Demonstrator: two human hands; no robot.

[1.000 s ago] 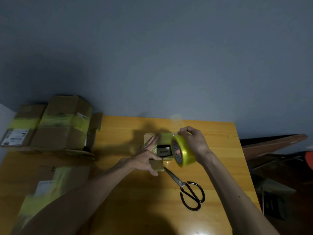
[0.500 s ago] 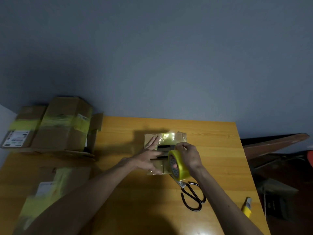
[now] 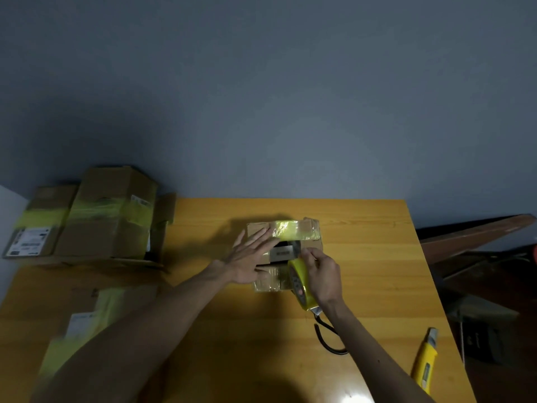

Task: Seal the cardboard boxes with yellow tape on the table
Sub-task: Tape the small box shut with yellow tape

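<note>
Wooden table (image 3: 363, 257): a yellow knife (image 3: 422, 365) and scissors (image 3: 328, 338) are laid nearest. The tape roll (image 3: 300, 282) is gripped by the curled right hand (image 3: 324, 274); the mid-table box (image 3: 308, 245), partly taped, is pressed by the flat left hand (image 3: 250, 257). Taped boxes (image 3: 101, 216) are stacked far left.

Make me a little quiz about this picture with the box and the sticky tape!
1. True or false: the left hand lies flat on the small box.
2. Which hand holds the yellow tape roll? A) left B) right
3. Fill in: the yellow utility knife lies near the table's ____ edge.
Key: 1 true; 2 B, the right hand; 3 right.
</note>
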